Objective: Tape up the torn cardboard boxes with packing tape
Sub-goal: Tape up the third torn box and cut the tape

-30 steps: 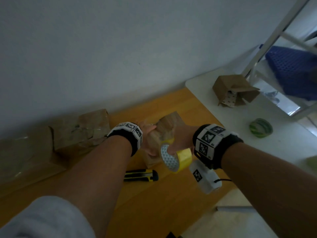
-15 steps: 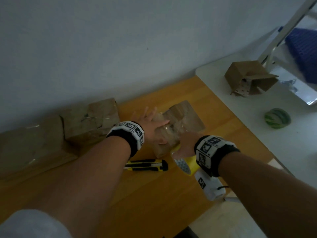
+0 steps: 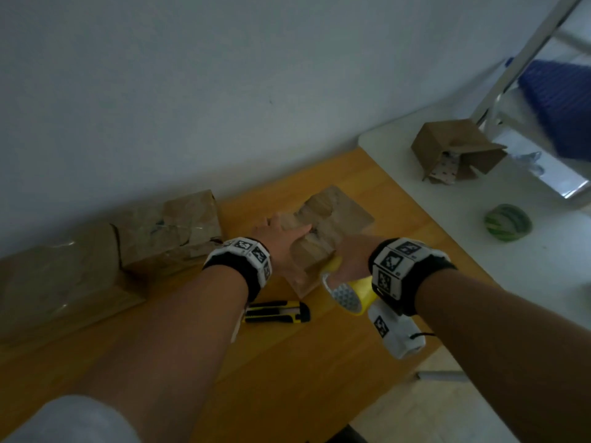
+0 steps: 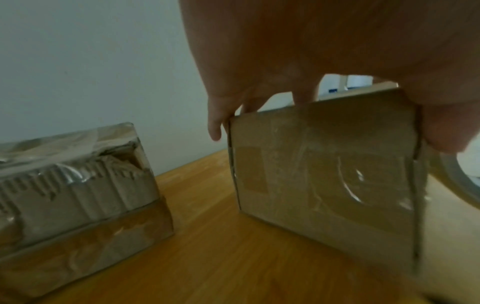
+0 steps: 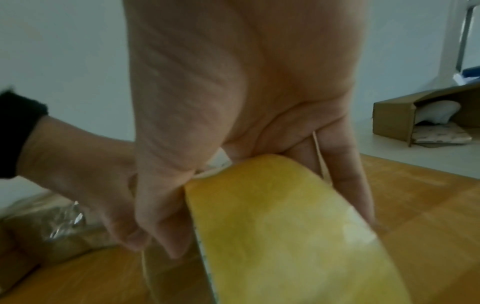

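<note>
A small cardboard box (image 3: 335, 219) lies on the wooden table (image 3: 319, 362), its side glossy with clear tape in the left wrist view (image 4: 324, 174). My left hand (image 3: 281, 238) rests on the box's top with fingers straight and spread, thumb (image 4: 441, 131) on the near corner. My right hand (image 3: 351, 260) grips a yellow roll of packing tape (image 3: 348, 292) at the box's near end. In the right wrist view the thumb and fingers (image 5: 166, 226) are curled round the roll (image 5: 285, 236). Where the tape strip ends is hidden.
A yellow-black utility knife (image 3: 275, 316) lies just under my left wrist. Two taped boxes (image 3: 172, 228) (image 3: 57, 276) stand at the left against the wall. On the white table to the right are an open box (image 3: 454, 151) and a green tape roll (image 3: 507, 222).
The small box has gone from tilted up to lying flat on the table. My left hand has spread flat over it. The right hand with the roll has dropped toward the box's near end.
</note>
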A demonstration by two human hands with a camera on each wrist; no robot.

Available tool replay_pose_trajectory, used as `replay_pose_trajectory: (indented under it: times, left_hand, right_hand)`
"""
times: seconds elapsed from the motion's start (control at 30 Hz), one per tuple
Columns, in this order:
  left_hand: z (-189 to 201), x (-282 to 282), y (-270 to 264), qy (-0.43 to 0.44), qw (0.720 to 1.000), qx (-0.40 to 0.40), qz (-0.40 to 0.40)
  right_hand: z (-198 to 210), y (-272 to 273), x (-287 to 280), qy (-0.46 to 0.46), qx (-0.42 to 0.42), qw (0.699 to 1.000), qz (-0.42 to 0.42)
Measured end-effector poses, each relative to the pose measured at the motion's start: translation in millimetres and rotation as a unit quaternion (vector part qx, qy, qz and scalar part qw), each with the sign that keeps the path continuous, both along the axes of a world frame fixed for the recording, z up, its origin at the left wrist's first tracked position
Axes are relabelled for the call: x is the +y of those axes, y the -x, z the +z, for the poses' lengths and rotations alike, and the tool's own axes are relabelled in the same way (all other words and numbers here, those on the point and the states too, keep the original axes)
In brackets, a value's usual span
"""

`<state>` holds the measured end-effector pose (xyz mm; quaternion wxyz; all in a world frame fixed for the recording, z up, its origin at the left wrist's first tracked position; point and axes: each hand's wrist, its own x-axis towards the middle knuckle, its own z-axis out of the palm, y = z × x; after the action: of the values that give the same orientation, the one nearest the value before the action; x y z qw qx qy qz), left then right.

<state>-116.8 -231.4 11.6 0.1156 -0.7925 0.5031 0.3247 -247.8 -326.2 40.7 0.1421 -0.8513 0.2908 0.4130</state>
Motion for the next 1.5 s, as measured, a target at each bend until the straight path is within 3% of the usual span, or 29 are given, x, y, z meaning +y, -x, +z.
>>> replay_pose_trajectory:
  times: [0.07,0.13,0.2,0.3,0.4,0.47,0.57,0.63,0.7,0.8,1.07,1.27,1.4,1.5]
  left_hand:
    - [10.8,-2.9,-5.1,0.057,0.993,0.096,0.029]
    - [14.9,-3.9,-14.8,0.105,0.96,0.229,0.121]
    - [16.7,-3.8,-26.9,0.097,0.933,0.281,0.205]
    - [13.9,-3.8,-48.3,0.11,0.953,0.18,0.218]
    - [16.1,-3.2,-56.6,0.196,0.949,0.101,0.225]
    - [23.1,-2.3,-54.5,0.215,0.954,0.05,0.201]
    - [16.2,0.6,-50.1,0.201,0.955,0.103,0.195]
    - [7.8,3.3,-47.4,0.156,0.97,0.048,0.179]
    - [2.3,6.0,-44.0,0.122,0.976,-0.004,0.181]
    - [0.9,2.2,-43.3,0.131,0.972,-0.013,0.194]
    - [-4.1,-7.5,-63.5,0.105,0.974,0.019,0.199]
    - [-1.3,-12.6,-70.6,0.127,0.966,0.052,0.22]
    - [1.8,-13.0,-72.9,0.131,0.953,0.148,0.23]
    - [-2.6,-8.9,-74.9,0.141,0.894,0.304,0.296]
  right_hand:
    - [18.0,-4.2,-10.2,0.009,-0.048,0.999,0.001]
    - [39.1,-10.5,-19.9,0.037,-0.106,0.994,-0.008]
    - [56.1,-16.5,-25.9,0.057,-0.185,0.981,-0.015]
    - [60.0,-23.9,-27.9,0.026,-0.326,0.944,-0.033]
    - [42.3,-37.2,-20.3,-0.01,-0.423,0.903,-0.074]
    - [30.0,-48.7,-15.9,-0.01,-0.456,0.886,-0.084]
    - [23.2,-63.4,-15.5,-0.024,-0.476,0.874,-0.093]
    - [19.7,-69.6,-18.4,-0.029,-0.492,0.866,-0.084]
    - [17.6,-73.4,-18.6,-0.015,-0.491,0.868,-0.069]
    - [21.0,-76.6,-17.6,0.006,-0.482,0.874,-0.065]
    - [53.9,-58.5,-18.0,0.049,-0.396,0.917,0.02]
    - [26.4,-37.0,-15.4,0.055,-0.27,0.956,0.101]
    - [13.1,-39.5,-12.8,0.068,-0.261,0.956,0.118]
    - [18.4,-46.9,-19.5,0.109,-0.294,0.94,0.136]
